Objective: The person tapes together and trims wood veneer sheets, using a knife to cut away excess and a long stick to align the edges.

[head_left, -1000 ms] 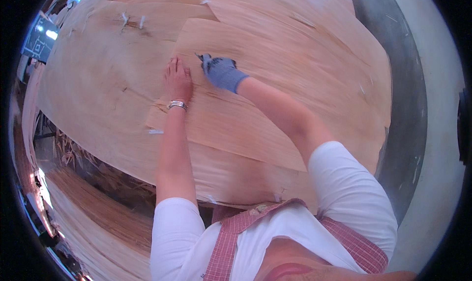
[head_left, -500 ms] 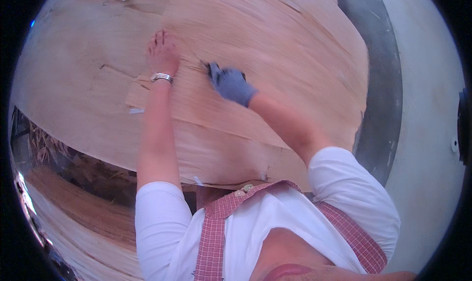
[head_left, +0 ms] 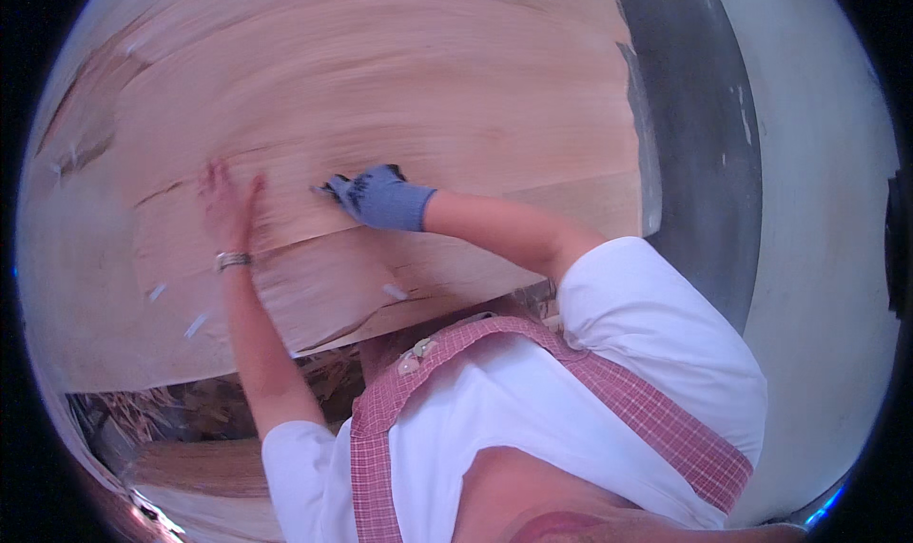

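Thin wood veneer sheets (head_left: 428,96) lie overlapped in front of me, with ragged edges and a dark split (head_left: 160,194) at the left. My bare left hand (head_left: 224,208), with a wristwatch (head_left: 233,259) at the wrist, rests on the veneer beside that split. Its fingers are apart and smeared by motion. To its right, my right hand (head_left: 380,197) wears a blue-grey glove with dark fingertips. Those fingers are closed around a small thing whose tip points left over the veneer; its kind cannot be made out.
White tape bits (head_left: 395,292) stick to the veneer. A dark grey strip (head_left: 699,115) runs down the right, beside a pale surface (head_left: 818,220). Below the near edge are wood scraps (head_left: 143,410) and stacked sheets (head_left: 195,469).
The view has turned, so the sheets lie at another angle. Both hands now appear farther left and lower in the picture. My left fingers are spread wider; the right hand remains closed.
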Tool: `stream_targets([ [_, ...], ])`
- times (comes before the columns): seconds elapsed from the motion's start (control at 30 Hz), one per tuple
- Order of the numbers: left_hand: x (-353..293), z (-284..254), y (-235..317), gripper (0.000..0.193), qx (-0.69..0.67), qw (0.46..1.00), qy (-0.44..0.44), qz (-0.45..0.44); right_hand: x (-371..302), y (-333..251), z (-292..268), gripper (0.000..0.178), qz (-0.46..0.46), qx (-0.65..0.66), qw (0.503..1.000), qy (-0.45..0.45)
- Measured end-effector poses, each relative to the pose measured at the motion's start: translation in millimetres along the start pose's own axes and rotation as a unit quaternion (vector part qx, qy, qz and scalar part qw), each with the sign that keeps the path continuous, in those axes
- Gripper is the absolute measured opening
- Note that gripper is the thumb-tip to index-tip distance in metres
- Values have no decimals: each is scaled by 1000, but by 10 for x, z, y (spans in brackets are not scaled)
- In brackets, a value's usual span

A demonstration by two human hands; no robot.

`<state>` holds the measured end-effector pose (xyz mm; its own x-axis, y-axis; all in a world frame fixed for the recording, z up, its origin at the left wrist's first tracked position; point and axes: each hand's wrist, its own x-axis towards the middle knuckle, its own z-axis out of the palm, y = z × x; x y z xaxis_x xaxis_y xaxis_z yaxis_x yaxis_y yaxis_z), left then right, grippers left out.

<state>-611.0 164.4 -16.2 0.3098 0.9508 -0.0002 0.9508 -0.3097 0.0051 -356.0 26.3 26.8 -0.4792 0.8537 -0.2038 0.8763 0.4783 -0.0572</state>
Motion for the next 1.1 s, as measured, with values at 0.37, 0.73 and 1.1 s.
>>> stream_targets([
  [0.37,319,23,-345,83,-45,992,-118,-3,-3894,2482,439,28,171,87,976,-106],
  [0.73,133,61,-293,78,31,995,-93,-11,-6265,3922,357,43,551,-75,755,-346],
  [1.1,-223,-216,242,75,-63,992,103,-27,1968,1144,-603,15,-151,94,954,241],
])
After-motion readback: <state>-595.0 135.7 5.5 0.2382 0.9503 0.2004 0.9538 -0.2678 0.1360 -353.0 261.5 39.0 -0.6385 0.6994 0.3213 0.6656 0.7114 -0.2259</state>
